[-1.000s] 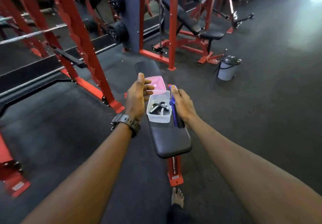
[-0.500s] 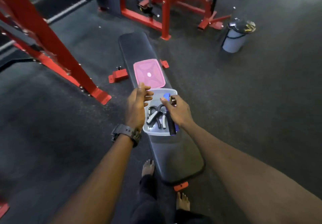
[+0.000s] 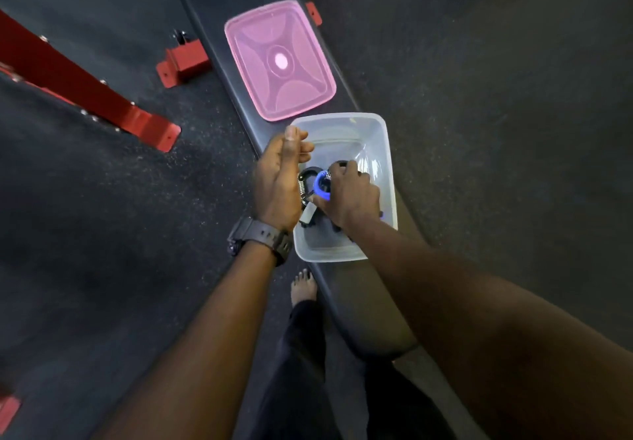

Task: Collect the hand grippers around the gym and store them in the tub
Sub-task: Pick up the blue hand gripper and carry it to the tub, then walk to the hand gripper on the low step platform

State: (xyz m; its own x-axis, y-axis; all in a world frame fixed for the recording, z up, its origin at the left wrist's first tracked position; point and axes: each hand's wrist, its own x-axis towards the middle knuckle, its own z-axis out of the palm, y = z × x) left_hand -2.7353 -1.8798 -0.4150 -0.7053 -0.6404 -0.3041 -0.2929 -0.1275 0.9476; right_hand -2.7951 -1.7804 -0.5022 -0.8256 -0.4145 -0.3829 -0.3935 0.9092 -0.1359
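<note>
Right hand (image 3: 349,196) grips the blue gripper (image 3: 321,189) inside the tub (image 3: 383,152) (left hand (image 3: 277,182) loosely curled, holding nothing).

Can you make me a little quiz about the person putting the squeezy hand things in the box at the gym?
1. True or false: the pink lid is snapped onto the tub.
2. Which hand reaches inside the tub with the blue hand gripper? A) left hand B) right hand C) neither
3. Fill in: the tub sits on a black padded ____.

Key
1. False. The lid lies on the bench beside the open tub.
2. B. The right hand is in the tub; the left hand is at its rim.
3. Bench.
</note>
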